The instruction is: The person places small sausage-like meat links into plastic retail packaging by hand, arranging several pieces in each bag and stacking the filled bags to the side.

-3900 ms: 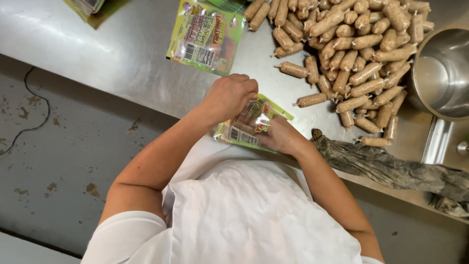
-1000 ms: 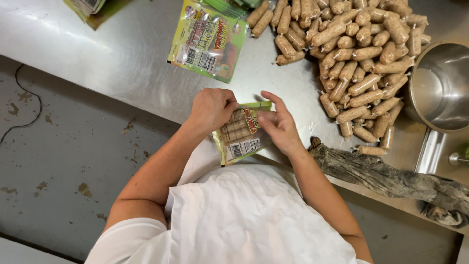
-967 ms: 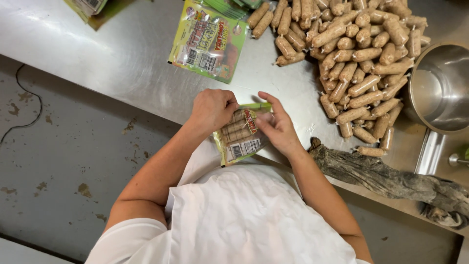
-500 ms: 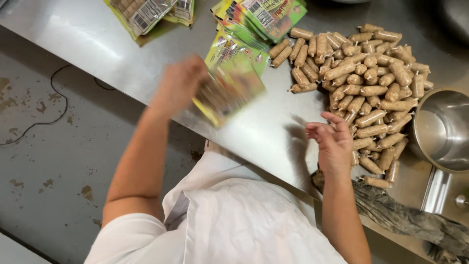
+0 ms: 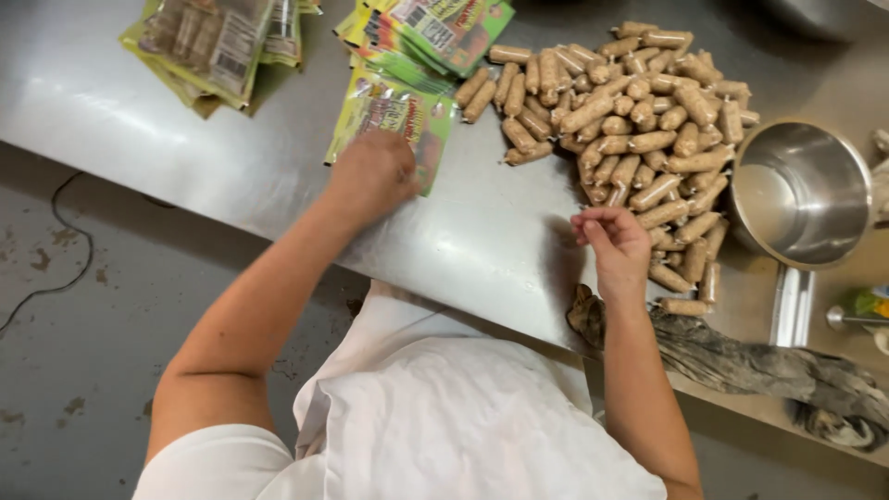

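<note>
pouch (image 5: pixel 394 116) now set down — under left hand (image 5: pixel 370 176)

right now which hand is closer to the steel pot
Right. The right hand hovers at the near edge of the sausage pile, with only a few sausages between it and the steel pot. The left hand rests on a green packet beyond the pile.

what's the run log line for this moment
left hand: flat on green pouch, on steel table | right hand: empty, fingers pinched, beside sausage pile | steel pot: right of pile
</note>
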